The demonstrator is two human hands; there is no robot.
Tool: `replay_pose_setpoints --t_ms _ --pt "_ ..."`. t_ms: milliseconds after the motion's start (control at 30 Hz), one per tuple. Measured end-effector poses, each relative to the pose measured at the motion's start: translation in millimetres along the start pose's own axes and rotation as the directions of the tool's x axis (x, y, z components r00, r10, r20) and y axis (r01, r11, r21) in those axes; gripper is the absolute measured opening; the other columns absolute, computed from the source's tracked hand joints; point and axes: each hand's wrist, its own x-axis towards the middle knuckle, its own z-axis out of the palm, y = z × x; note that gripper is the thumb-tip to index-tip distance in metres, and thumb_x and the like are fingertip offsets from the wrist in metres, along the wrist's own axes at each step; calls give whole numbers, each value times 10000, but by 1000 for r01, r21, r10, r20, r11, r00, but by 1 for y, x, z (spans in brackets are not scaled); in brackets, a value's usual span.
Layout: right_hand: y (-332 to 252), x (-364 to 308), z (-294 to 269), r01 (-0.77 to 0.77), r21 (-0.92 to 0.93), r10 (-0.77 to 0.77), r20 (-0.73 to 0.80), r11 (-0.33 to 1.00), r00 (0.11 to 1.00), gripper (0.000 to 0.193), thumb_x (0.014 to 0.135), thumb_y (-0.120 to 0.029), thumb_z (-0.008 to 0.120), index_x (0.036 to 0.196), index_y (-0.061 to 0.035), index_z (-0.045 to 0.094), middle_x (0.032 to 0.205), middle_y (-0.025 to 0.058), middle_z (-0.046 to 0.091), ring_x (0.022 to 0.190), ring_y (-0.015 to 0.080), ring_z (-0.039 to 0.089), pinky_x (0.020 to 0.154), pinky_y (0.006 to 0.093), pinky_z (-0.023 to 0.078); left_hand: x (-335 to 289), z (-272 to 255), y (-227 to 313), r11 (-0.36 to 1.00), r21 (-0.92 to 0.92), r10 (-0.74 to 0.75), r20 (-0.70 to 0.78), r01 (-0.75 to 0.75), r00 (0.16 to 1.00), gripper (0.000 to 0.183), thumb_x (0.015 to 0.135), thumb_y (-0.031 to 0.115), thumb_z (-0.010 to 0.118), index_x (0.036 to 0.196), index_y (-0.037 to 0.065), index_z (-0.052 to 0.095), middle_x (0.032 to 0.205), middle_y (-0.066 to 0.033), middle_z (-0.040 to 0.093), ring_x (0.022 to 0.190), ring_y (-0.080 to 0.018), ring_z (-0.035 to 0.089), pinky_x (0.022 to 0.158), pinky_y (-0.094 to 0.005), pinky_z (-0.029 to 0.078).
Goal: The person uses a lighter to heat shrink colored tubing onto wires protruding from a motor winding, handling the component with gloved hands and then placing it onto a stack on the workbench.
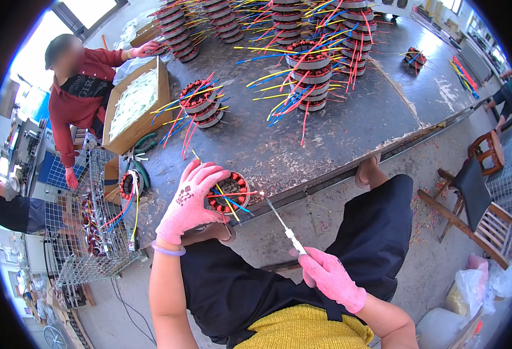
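My left hand (195, 200), in a pink glove, is closed round the side of a motor stator (243, 185) at the table's near edge. The stator is a grey ring with red windings and yellow, blue and red lead wires. A red lead (241, 193) points right from it. In my gloved right hand (333, 276) is a white-handled tool with a long thin metal stem (280, 220); its exact kind I cannot tell. The stem slants up and left, and a small bright glow shows close to its tip, by the red lead's end.
Stacks of stators (311, 75) with loose wires crowd the table's far side; a shorter stack (202, 104) stands nearer. Pliers (141, 148) and another stator (131, 185) lie left, beside a cardboard box (162, 87) of pale strips. A co-worker (84, 87) stands beyond. A wooden chair (477, 203) is right.
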Motion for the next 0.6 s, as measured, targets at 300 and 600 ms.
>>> replay_pose_setpoints --t_ms 300,600 --pt "7 1 -1 40 5 -40 9 999 999 324 1041 -217 480 1243 -1 611 654 18 505 569 87 491 564 278 421 0 1 -1 1000 -3 1 -1 -1 1000 901 463 186 880 1310 94 588 1322 -86 587 1354 -301 465 1232 -501 231" --pt "4 1 0 -1 23 2 -6 1000 1000 332 1041 -223 486 1257 -4 610 660 8 502 581 79 483 574 268 419 0 -1 1 1000 -4 -16 10 16 1000 900 461 183 878 1310 96 591 1328 -88 584 1362 -300 458 1234 -497 228"
